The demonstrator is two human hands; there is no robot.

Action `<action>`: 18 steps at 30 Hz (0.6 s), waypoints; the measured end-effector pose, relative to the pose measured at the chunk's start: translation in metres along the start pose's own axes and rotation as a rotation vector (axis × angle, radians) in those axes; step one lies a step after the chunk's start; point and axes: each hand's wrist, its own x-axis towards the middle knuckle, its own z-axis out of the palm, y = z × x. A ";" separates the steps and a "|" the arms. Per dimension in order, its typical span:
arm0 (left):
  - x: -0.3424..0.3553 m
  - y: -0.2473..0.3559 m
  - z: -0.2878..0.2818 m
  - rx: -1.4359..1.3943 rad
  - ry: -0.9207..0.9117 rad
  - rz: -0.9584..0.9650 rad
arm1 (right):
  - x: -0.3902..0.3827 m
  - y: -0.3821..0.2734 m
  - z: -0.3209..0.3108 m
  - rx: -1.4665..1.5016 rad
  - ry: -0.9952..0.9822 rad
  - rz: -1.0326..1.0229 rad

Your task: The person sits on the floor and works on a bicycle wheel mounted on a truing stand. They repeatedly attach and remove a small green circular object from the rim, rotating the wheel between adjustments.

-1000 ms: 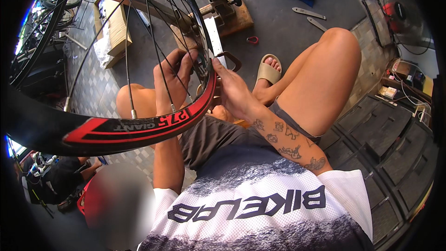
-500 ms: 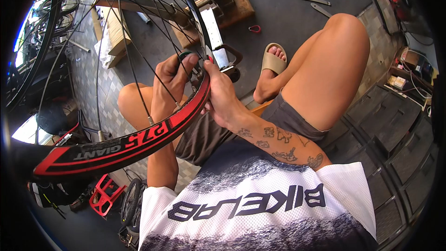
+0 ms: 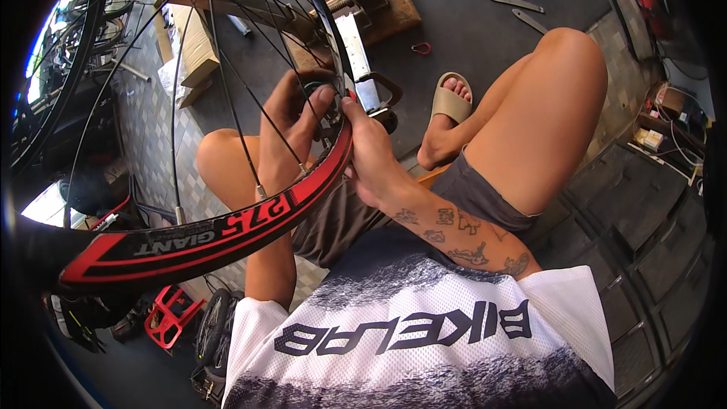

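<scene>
A bicycle wheel (image 3: 198, 245) with a black and red rim and thin spokes crosses the upper left. My left hand (image 3: 299, 125) reaches among the spokes, thumb and fingers closed on a small dark green round tool (image 3: 315, 89), partly hidden, at the rim's inner edge. My right hand (image 3: 367, 153) grips the rim from outside, thumb near the tool, its other fingers mostly hidden. Just beyond both hands stands a metal stand (image 3: 356, 45) with a clamp and screw knob on a wooden base (image 3: 405, 11).
A cardboard box (image 3: 198, 45) lies left; two flat metal tools (image 3: 515, 2) and a small red loop (image 3: 422, 48) lie on the floor. Black drawers (image 3: 598, 220) and a cluttered shelf (image 3: 651, 136) stand right. A red stool (image 3: 170, 318) and bicycles (image 3: 106, 7) are left. My bare legs flank the wheel.
The wheel's lower rim has dropped in view, then shifted slightly right. My right hand has edged up along the rim; my left fingers still work at the same spot.
</scene>
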 end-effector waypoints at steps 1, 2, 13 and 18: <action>0.000 0.004 -0.004 -0.047 -0.052 -0.055 | 0.000 0.000 -0.002 -0.015 -0.045 -0.023; 0.000 0.007 -0.008 -0.091 -0.101 -0.086 | 0.000 0.001 -0.004 -0.011 -0.068 -0.020; 0.006 0.002 0.008 -0.086 0.024 -0.064 | 0.004 0.008 -0.009 -0.012 -0.098 -0.010; 0.011 -0.014 -0.022 -0.634 -0.263 -0.213 | 0.004 0.003 -0.014 -0.048 -0.251 -0.060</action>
